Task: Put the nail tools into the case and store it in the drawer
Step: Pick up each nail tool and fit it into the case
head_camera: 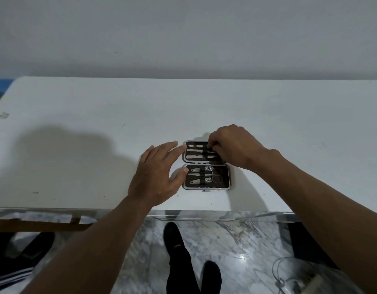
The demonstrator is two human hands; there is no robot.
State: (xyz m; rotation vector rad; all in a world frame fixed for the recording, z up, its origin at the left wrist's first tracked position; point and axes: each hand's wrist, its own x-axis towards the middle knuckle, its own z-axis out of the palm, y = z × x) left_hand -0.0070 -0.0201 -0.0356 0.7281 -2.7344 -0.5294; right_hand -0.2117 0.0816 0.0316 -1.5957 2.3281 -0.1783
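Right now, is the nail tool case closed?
No, the case lies open flat on the table, both halves showing tools under their straps, with the right hand at the far half.

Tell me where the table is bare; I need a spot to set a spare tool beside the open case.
The white table is bare right of the right hand, behind the open case up to the wall, and across the shadowed stretch left of the left hand. It is crowded at the case itself: both hands flank it, the right hand's fingers in its far half.
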